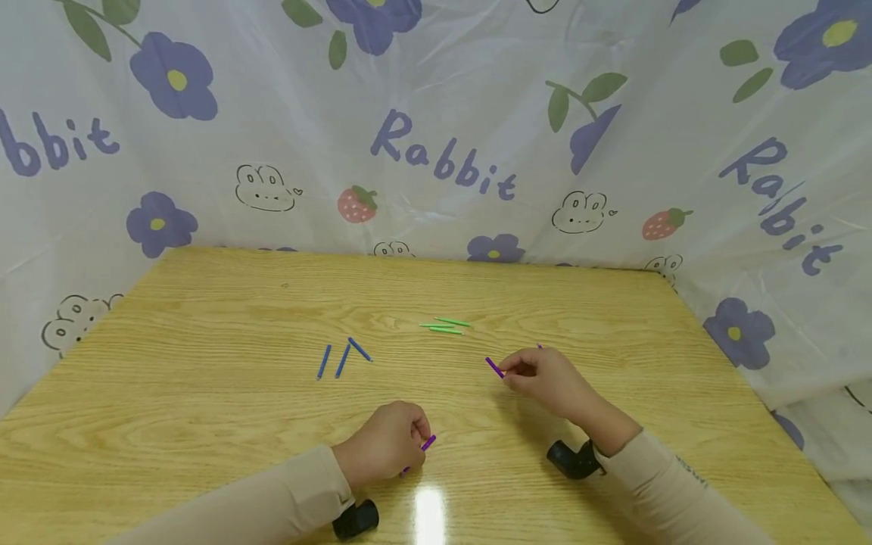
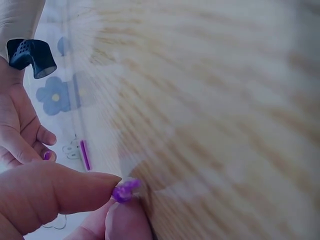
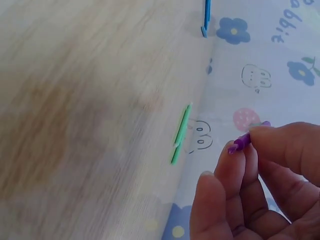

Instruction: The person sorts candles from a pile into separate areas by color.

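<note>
Between thumb and finger, my left hand [image 1: 384, 446] pinches a thin purple stick [image 1: 429, 442] above the near middle of the table. In the left wrist view, that purple stick [image 2: 125, 190] shows its blurred end past the thumb. Farther right, my right hand [image 1: 552, 382] pinches a second purple stick [image 1: 493, 367] by one end. The right wrist view shows this stick [image 3: 242, 142] between thumb and index finger, the other fingers loosely bent. Another purple stick [image 1: 540, 346] peeks out behind the right hand, mostly hidden; the left wrist view shows a purple stick [image 2: 85, 155] there.
Several green sticks [image 1: 445, 330] lie in a small group mid-table. Three blue sticks [image 1: 324, 362] lie to the left, two of them nearly meeting at their upper ends. The wooden table [image 1: 238, 303] ends at a printed curtain [image 1: 436, 98]. Black devices [image 1: 572, 460] sit at both wrists.
</note>
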The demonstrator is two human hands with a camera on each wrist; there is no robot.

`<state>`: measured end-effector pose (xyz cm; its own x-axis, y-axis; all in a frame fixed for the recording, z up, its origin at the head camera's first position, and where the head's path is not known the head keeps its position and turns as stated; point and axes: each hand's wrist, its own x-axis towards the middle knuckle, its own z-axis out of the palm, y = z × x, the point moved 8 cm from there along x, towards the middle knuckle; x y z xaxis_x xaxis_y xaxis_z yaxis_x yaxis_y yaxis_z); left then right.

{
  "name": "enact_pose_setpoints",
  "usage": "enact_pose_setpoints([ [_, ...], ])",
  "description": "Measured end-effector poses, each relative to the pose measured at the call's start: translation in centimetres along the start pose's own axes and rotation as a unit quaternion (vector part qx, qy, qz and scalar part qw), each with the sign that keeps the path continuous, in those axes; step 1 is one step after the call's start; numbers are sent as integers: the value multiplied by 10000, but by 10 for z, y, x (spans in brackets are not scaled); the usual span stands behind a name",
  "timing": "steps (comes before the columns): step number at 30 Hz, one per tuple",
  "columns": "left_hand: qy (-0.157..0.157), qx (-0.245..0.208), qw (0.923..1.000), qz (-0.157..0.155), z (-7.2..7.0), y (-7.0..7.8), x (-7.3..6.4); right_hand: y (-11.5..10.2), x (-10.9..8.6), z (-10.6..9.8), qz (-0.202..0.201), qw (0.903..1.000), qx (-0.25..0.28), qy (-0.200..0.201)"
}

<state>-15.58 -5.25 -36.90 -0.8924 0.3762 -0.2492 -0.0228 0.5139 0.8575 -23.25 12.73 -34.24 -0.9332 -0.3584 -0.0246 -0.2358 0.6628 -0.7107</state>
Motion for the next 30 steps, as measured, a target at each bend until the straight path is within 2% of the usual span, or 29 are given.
enact_pose_setpoints([
  [14, 89, 349, 9994, -13, 0, 3, -2, 19, 2, -12, 735, 9970, 238, 67],
  [22, 94, 397, 9992, -26, 0, 4, -2, 28, 3, -17, 926, 9956, 70, 89],
  [30, 47, 370, 9993, 38, 0, 3, -1, 35, 4, -24, 1140, 9933, 116, 176],
])
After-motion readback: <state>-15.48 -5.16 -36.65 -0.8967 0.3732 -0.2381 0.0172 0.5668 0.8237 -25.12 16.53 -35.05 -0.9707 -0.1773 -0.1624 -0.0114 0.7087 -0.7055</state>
